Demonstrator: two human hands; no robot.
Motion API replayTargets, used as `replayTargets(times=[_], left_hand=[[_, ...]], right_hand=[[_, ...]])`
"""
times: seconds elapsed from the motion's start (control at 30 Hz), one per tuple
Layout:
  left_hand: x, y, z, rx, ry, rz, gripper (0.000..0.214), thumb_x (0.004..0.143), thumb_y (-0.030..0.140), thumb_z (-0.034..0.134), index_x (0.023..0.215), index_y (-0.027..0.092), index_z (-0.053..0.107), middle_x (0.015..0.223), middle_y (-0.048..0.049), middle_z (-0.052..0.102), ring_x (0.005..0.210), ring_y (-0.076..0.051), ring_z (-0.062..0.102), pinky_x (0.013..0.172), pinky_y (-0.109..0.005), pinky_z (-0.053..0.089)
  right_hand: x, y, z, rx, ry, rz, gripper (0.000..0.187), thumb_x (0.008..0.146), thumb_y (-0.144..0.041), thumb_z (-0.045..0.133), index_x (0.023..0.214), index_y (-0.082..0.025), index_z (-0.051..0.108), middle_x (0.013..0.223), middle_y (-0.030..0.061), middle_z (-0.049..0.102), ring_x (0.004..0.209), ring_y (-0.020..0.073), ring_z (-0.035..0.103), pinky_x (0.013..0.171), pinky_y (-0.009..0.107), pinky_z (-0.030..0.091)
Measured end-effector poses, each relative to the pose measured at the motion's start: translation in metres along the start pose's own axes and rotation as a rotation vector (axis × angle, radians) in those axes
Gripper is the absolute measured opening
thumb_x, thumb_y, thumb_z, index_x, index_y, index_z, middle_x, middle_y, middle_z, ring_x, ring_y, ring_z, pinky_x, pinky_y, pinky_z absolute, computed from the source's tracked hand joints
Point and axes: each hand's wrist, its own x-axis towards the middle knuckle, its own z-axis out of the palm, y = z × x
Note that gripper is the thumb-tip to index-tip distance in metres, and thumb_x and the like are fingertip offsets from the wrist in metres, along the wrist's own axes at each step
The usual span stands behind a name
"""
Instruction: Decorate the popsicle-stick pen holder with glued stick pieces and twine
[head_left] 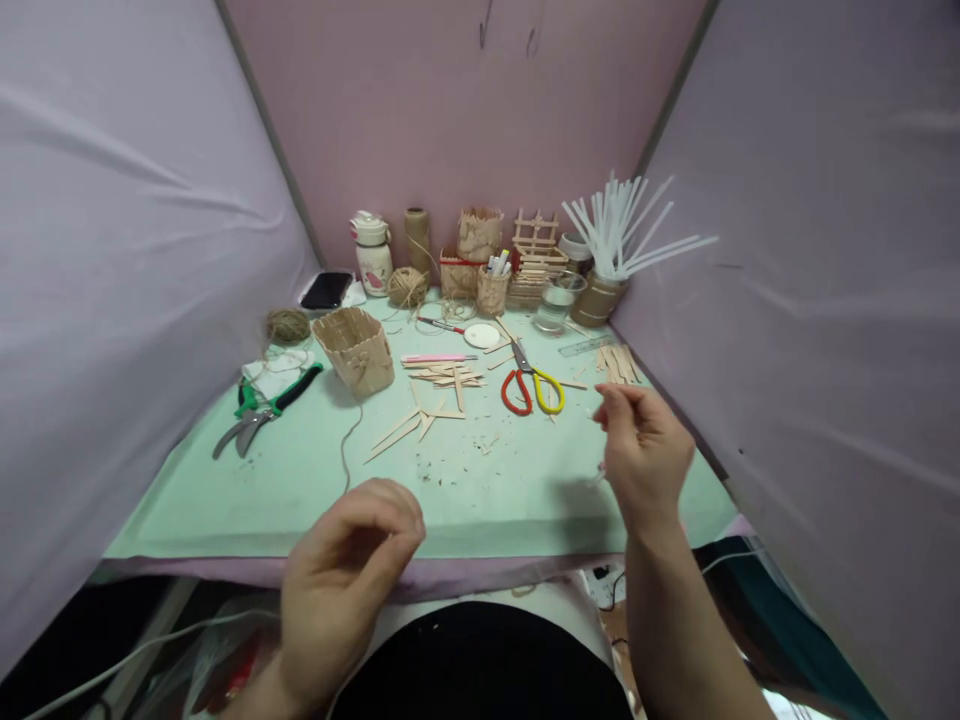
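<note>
My left hand [349, 575] hovers at the near edge of the green mat [480, 480], its fingers curled in against the thumb; what they hold, if anything, is hidden. My right hand [643, 450] is raised over the right side of the mat with its fingertips pinched together, and a small pale bit shows under the palm. A thin string [345, 450] trails from the popsicle-stick basket [355, 348] toward my left hand. Red and yellow scissors [531, 385] lie just left of my right hand. Loose popsicle sticks [439, 385] are scattered mid-mat.
Green-handled pruning shears [262, 408] lie at the left. Twine balls [287, 325], a phone [327, 290], a flask [373, 252], stick-built pieces [536, 255], a glass [556, 300] and a jar of white glue sticks [611, 250] line the back. Fabric walls close in on three sides.
</note>
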Motion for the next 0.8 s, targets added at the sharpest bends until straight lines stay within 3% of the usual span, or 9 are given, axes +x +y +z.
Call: replayTargets(times=[0.1, 0.23, 0.37, 0.43, 0.53, 0.6, 0.7, 0.8], left_hand=[[0.012, -0.019, 0.007, 0.077, -0.012, -0.037, 0.011, 0.087, 0.015, 0.057, 0.081, 0.023, 0.062, 0.073, -0.001, 0.06, 0.074, -0.016, 0.057, 0.069, -0.03, 0.047], [0.026, -0.034, 0.013, 0.259, -0.093, -0.193, 0.024, 0.094, 0.027, 0.045, 0.075, 0.019, 0.058, 0.071, -0.0015, 0.058, 0.071, -0.015, 0.055, 0.07, -0.029, 0.044], [0.046, -0.047, 0.018, 0.491, -0.205, -0.269, 0.035, 0.093, 0.038, 0.043, 0.064, 0.019, 0.052, 0.066, -0.0009, 0.055, 0.066, -0.014, 0.052, 0.066, -0.029, 0.043], [0.059, -0.057, 0.023, 0.593, -0.295, -0.264, 0.019, 0.087, 0.037, 0.053, 0.081, 0.019, 0.058, 0.082, -0.0026, 0.061, 0.074, -0.016, 0.057, 0.067, -0.029, 0.045], [0.079, -0.073, 0.035, 0.744, -0.465, -0.235, 0.034, 0.082, 0.032, 0.058, 0.114, 0.02, 0.054, 0.105, -0.0067, 0.062, 0.082, -0.018, 0.061, 0.072, -0.032, 0.048], [0.092, -0.082, 0.044, 0.904, -0.596, -0.201, 0.03, 0.084, 0.029, 0.055, 0.112, 0.018, 0.056, 0.102, -0.0087, 0.064, 0.085, -0.02, 0.062, 0.076, -0.035, 0.047], [0.105, -0.089, 0.057, 1.136, -0.736, -0.132, 0.018, 0.087, 0.024, 0.05, 0.099, 0.015, 0.061, 0.095, -0.0119, 0.064, 0.091, -0.025, 0.062, 0.077, -0.036, 0.046], [0.107, -0.094, 0.066, 1.265, -0.777, -0.085, 0.018, 0.088, 0.018, 0.044, 0.092, 0.014, 0.062, 0.092, -0.013, 0.062, 0.089, -0.025, 0.061, 0.078, -0.036, 0.046]], right_hand=[[-0.004, 0.004, -0.012, -0.065, -0.09, 0.013, 0.038, 0.093, -0.043, 0.047, 0.068, -0.019, 0.061, 0.058, -0.0006, 0.057, 0.054, 0.0138, 0.055, 0.06, 0.028, 0.044], [-0.011, 0.009, -0.001, -0.089, -0.318, -0.087, 0.02, 0.09, -0.037, 0.055, 0.084, -0.02, 0.064, 0.08, 0.0035, 0.068, 0.073, 0.0177, 0.062, 0.071, 0.029, 0.046], [-0.012, 0.015, 0.006, -0.122, -0.372, -0.097, 0.021, 0.09, -0.037, 0.053, 0.091, -0.02, 0.064, 0.086, 0.0055, 0.069, 0.077, 0.0194, 0.063, 0.072, 0.031, 0.046], [-0.006, 0.017, 0.0, -0.171, -0.397, -0.098, 0.023, 0.09, -0.039, 0.053, 0.093, -0.019, 0.064, 0.087, 0.0061, 0.069, 0.077, 0.0199, 0.063, 0.072, 0.032, 0.046], [0.014, 0.015, -0.013, -0.326, -0.512, -0.11, 0.023, 0.089, -0.038, 0.054, 0.098, -0.02, 0.064, 0.088, 0.0055, 0.07, 0.077, 0.0207, 0.063, 0.07, 0.032, 0.044], [0.033, 0.013, -0.017, -0.452, -0.616, -0.118, 0.021, 0.088, -0.036, 0.054, 0.1, -0.02, 0.064, 0.087, 0.0048, 0.07, 0.078, 0.0208, 0.063, 0.067, 0.03, 0.042], [0.062, 0.01, -0.005, -0.598, -0.777, -0.114, 0.023, 0.088, -0.034, 0.055, 0.102, -0.019, 0.064, 0.089, 0.0069, 0.07, 0.08, 0.0212, 0.064, 0.064, 0.028, 0.039], [0.08, 0.011, 0.029, -0.734, -0.976, -0.102, 0.025, 0.088, -0.038, 0.055, 0.097, -0.017, 0.065, 0.092, 0.0109, 0.071, 0.085, 0.0236, 0.064, 0.064, 0.028, 0.038]])
